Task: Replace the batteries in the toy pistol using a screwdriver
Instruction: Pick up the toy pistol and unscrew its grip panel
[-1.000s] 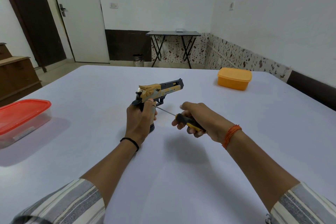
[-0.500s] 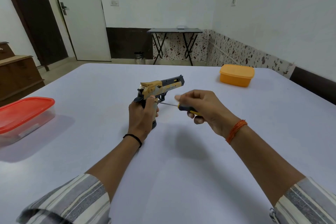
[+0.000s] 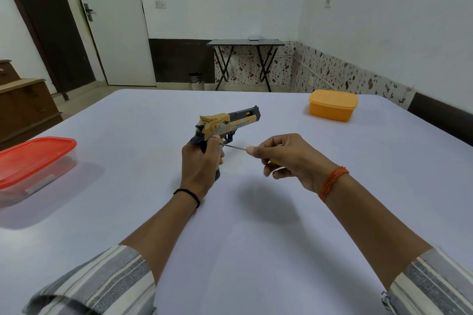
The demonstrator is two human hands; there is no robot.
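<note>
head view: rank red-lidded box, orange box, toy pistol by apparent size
1. red-lidded box, though cut off by the frame edge and nearer the camera
2. toy pistol
3. orange box, close to the pistol and farther off, so unsure

Toy pistol (image 3: 228,124): tan and black body, held upright by its grip above the table, barrel pointing away and right. Screwdriver (image 3: 234,147): thin metal shaft near horizontal, tip against the pistol grip, handle hidden

"What is on the table (image 3: 153,135)?"
"A box with a red lid (image 3: 33,161) sits on the left side. An orange box (image 3: 332,106) sits far back on the right."
</note>
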